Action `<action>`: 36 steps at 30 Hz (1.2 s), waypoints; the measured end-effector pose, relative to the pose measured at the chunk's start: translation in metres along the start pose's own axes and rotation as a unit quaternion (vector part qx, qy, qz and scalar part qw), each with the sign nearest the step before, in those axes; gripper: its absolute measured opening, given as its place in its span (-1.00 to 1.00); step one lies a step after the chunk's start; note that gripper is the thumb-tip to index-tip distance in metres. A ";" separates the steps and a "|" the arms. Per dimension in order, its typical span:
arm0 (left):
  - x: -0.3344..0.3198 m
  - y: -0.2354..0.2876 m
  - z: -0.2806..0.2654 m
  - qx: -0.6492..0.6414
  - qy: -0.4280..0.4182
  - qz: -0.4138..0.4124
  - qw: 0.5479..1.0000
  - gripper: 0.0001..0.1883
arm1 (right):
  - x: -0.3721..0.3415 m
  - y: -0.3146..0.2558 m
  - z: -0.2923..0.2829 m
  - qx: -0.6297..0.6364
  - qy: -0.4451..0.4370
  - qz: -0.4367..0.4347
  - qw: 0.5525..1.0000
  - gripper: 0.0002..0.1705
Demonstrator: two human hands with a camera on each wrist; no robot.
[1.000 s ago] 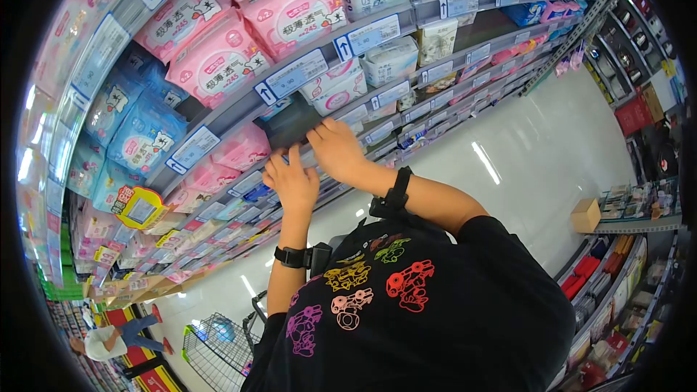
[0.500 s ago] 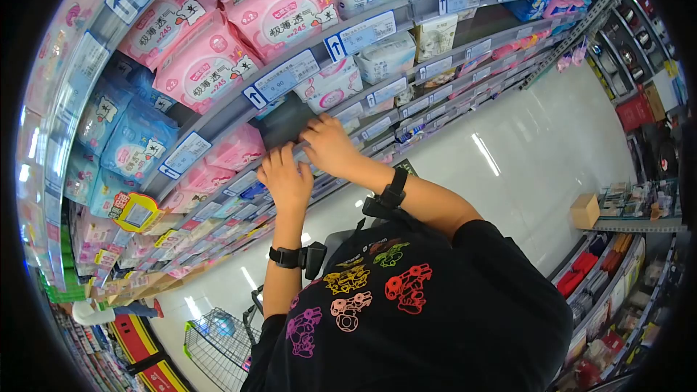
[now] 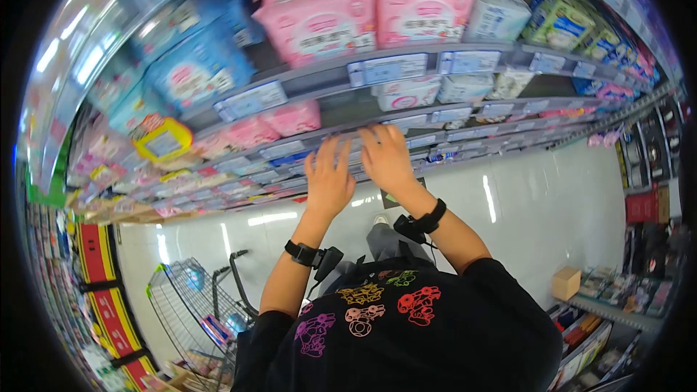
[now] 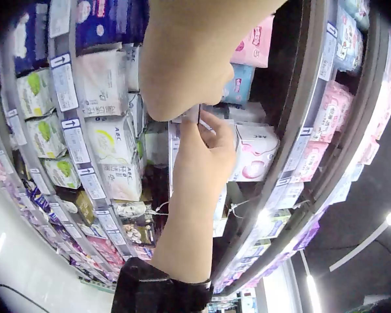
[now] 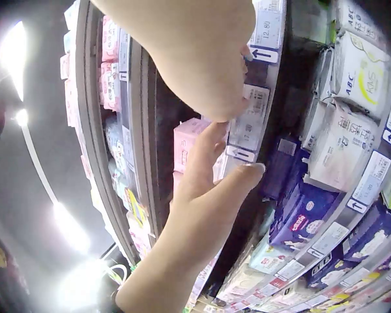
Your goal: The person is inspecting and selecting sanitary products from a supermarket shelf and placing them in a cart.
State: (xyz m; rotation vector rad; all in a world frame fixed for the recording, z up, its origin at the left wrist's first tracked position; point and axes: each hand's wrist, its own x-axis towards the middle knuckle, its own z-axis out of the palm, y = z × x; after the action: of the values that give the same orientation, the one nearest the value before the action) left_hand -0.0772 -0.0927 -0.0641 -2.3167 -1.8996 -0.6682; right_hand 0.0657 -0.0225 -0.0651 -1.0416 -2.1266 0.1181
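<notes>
Side by side, my left hand [image 3: 330, 181] and right hand [image 3: 388, 160] reach to the front edge of a lower shelf [image 3: 341, 144]. Fingers of both hands lie over this edge. In the right wrist view the left hand [image 5: 205, 173] holds a price label [image 5: 249, 120] on the shelf rail, thumb against its lower end. In the left wrist view the right hand [image 4: 205, 153] has thumb and fingers bent together at the same rail, partly hidden by the near hand. Behind my fingers the shelf has a dark bare stretch, with pink packs [image 3: 290, 117] left and a white pack [image 3: 408, 94] right.
Above hang shelves of pink packs [image 3: 316, 25] and blue packs [image 3: 196, 65], with a yellow sign [image 3: 163, 139] at left. A wire shopping cart [image 3: 181, 305] stands on the floor behind me at left. A cardboard box [image 3: 566, 283] sits at right.
The head view has swung, so shelves and hands appear further right and the cart shows more. Both hands stay at the shelf edge. A person at lower left has gone out of view.
</notes>
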 end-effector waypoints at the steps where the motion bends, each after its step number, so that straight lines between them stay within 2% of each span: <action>1: -0.009 -0.002 -0.004 -0.004 0.003 -0.004 1.000 -0.29 | -0.003 -0.006 0.001 -0.007 -0.005 0.012 1.000 -0.55; 4: -0.048 -0.019 -0.023 -0.041 0.001 -0.040 0.998 -0.26 | -0.011 -0.019 0.005 -0.023 -0.027 0.046 0.998 -0.47; 6: -0.093 -0.039 -0.037 -0.058 0.001 -0.080 0.995 -0.26 | -0.023 -0.019 0.021 -0.113 0.013 0.038 0.993 -0.48; 9: -0.191 -0.070 -0.057 -0.035 -0.008 -0.189 0.981 -0.25 | -0.028 -0.025 0.030 -0.069 0.058 0.043 0.995 -0.46; 11: -0.262 -0.088 -0.069 -0.014 -0.013 -0.271 0.962 -0.26 | -0.034 -0.051 0.040 -0.017 0.066 0.036 0.997 -0.48; 15: -0.413 -0.097 -0.096 0.019 -0.033 -0.453 0.890 -0.30 | -0.071 -0.133 0.092 0.017 0.007 -0.061 0.998 -0.49; 18: -0.506 -0.094 -0.117 0.031 -0.030 -0.538 0.842 -0.33 | -0.120 -0.221 0.158 0.169 -0.157 -0.047 0.972 -0.50; 21: -0.566 -0.082 -0.143 0.045 -0.019 -0.602 0.797 -0.38 | -0.171 -0.328 0.203 0.282 -0.336 -0.150 0.886 -0.45; 23: -0.598 -0.082 -0.152 0.055 0.020 -0.624 0.779 -0.39 | -0.196 -0.400 0.208 0.312 -0.432 -0.297 0.793 -0.40; 25: -0.621 -0.080 -0.161 0.068 0.074 -0.646 0.756 -0.43 | -0.213 -0.458 0.211 0.311 -0.481 -0.441 0.691 -0.39; 26: -0.632 -0.080 -0.163 0.066 0.101 -0.658 0.743 -0.44 | -0.222 -0.481 0.214 0.309 -0.504 -0.466 0.658 -0.38; 28: -0.650 -0.083 -0.170 0.064 0.157 -0.678 0.716 -0.47 | -0.235 -0.522 0.224 0.299 -0.546 -0.513 0.591 -0.38; 31: -0.671 -0.092 -0.181 0.050 0.261 -0.686 0.677 -0.58 | -0.244 -0.572 0.256 0.341 -0.544 -0.550 0.534 -0.38; 33: -0.677 -0.104 -0.195 0.040 0.314 -0.695 0.646 -0.65 | -0.243 -0.605 0.279 0.365 -0.568 -0.530 0.513 -0.40; 36: -0.697 -0.138 -0.205 0.037 0.349 -0.706 0.615 -0.67 | -0.238 -0.660 0.321 0.397 -0.609 -0.481 0.491 -0.46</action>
State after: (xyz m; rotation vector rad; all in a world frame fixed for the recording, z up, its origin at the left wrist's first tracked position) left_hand -0.3645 -0.7665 -0.1685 0.1480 -2.6666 -1.1713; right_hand -0.4792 -0.5566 -0.1814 1.3003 -2.8099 1.4475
